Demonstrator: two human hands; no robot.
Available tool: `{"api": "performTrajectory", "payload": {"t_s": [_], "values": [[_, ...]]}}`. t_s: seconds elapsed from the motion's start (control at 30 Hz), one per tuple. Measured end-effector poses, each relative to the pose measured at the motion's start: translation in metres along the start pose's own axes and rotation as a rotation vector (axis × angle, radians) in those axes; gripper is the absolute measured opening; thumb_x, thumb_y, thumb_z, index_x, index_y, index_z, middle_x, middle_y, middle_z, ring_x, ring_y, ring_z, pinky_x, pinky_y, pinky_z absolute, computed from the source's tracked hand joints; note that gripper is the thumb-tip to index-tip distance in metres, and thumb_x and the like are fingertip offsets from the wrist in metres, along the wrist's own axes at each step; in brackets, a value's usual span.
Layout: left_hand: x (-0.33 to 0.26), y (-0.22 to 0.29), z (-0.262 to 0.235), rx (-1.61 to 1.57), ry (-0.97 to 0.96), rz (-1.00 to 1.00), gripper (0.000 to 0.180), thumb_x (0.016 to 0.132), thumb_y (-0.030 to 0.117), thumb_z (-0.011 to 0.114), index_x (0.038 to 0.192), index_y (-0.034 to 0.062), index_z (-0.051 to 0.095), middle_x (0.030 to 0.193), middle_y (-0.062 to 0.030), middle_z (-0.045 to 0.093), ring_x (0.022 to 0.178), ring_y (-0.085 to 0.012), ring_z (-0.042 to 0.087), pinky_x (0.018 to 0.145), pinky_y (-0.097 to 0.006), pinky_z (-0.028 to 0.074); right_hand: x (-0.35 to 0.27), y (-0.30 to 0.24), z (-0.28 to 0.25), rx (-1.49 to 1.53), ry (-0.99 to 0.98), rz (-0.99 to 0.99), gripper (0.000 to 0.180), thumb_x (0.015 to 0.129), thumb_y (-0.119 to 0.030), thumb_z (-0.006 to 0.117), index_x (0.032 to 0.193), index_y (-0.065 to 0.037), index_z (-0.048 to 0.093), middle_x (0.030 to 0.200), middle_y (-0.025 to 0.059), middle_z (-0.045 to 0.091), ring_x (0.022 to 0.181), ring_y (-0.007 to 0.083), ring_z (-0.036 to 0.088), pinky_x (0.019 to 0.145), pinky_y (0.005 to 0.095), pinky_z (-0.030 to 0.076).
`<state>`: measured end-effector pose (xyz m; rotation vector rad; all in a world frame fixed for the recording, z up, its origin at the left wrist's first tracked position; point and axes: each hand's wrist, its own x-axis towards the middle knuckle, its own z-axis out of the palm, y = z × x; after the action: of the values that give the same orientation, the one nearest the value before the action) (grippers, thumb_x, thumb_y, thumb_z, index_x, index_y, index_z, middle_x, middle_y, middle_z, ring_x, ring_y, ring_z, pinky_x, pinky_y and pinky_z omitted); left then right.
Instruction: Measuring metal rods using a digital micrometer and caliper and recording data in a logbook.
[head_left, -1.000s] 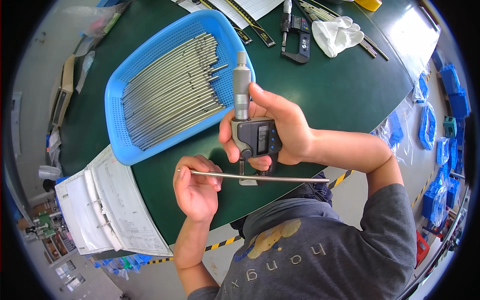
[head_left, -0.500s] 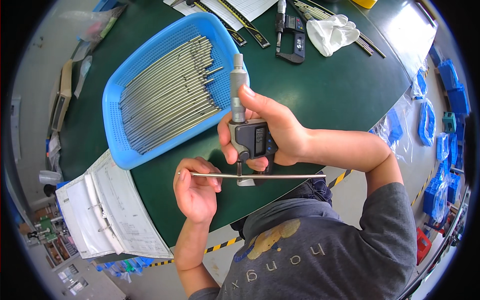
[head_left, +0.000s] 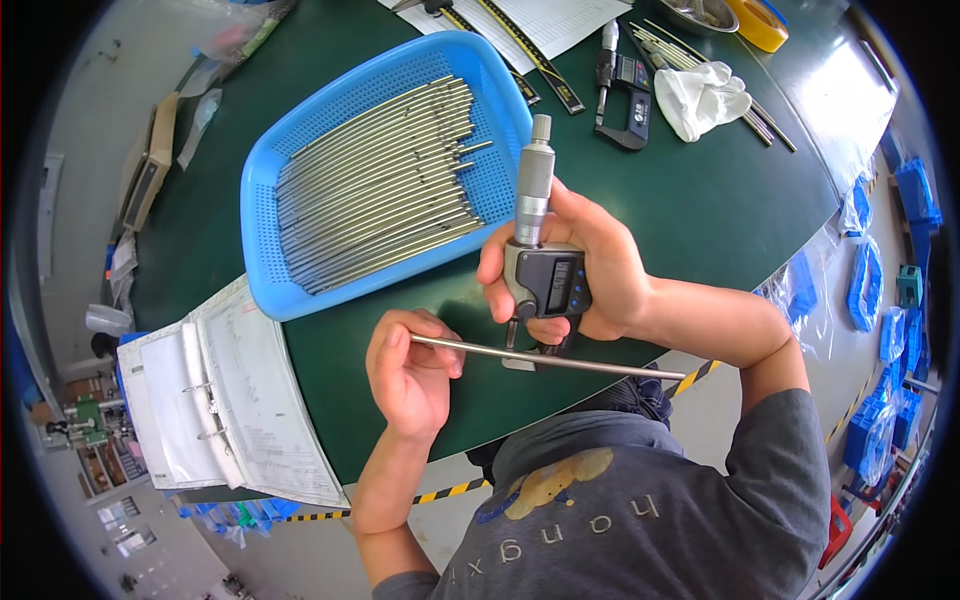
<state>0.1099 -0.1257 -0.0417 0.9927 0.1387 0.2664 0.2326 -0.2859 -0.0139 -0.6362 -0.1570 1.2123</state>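
A thin metal rod (head_left: 600, 366) slopes down to the right, its left end pinched in the fingers of my left hand (head_left: 408, 380). My right hand (head_left: 612, 270) grips a digital micrometer (head_left: 548, 278), its thimble pointing away from me. The rod crosses at the micrometer's jaw opening; whether the measuring faces touch it I cannot tell. Beyond my hands, a blue perforated basket (head_left: 262, 250) holds many similar rods (head_left: 375, 190) lying side by side.
A second micrometer (head_left: 628, 105), a white glove (head_left: 700, 98), loose rods (head_left: 765, 125) and calipers (head_left: 545, 70) lie at the far side of the green table (head_left: 730, 210). Left is an open ring binder (head_left: 250, 390). A metal bowl (head_left: 700, 15) and yellow tape roll (head_left: 760, 25) sit far right.
The rod has tilted, its right end dropping toward me. My right thumb has come off the micrometer's thimble. The whole view has shifted, so the table things appear farther right.
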Motion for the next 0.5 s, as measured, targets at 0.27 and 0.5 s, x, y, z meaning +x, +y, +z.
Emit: {"api": "performTrajectory", "payload": {"t_s": [0.27,0.5], "values": [[-0.0003,-0.0031,0.0060,0.009,-0.040,-0.058,0.030,0.090,0.020,0.032,0.084,-0.0037,0.049,0.067,-0.0132,0.052,0.055,-0.0172,0.051,0.053,-0.026,0.043,0.0025,-0.0005,0.0030,-0.008,0.020,-0.055,0.070,0.085,-0.060,0.019,0.089,0.002,0.053,0.070,0.0159,0.056,0.041,0.0151,0.043,0.036,0.0232,0.036],[-0.0011,-0.0030,0.0062,0.025,-0.055,-0.077,0.030,0.090,0.021,0.032,0.084,-0.0037,0.049,0.070,-0.0138,0.051,0.055,-0.0177,0.051,0.053,-0.027,0.044,0.0037,0.0004,0.0007,-0.124,0.023,-0.070,0.071,0.084,-0.063,0.024,0.089,0.001,0.053,0.070,0.0153,0.057,0.041,0.0146,0.044,0.036,0.0229,0.037]]}}
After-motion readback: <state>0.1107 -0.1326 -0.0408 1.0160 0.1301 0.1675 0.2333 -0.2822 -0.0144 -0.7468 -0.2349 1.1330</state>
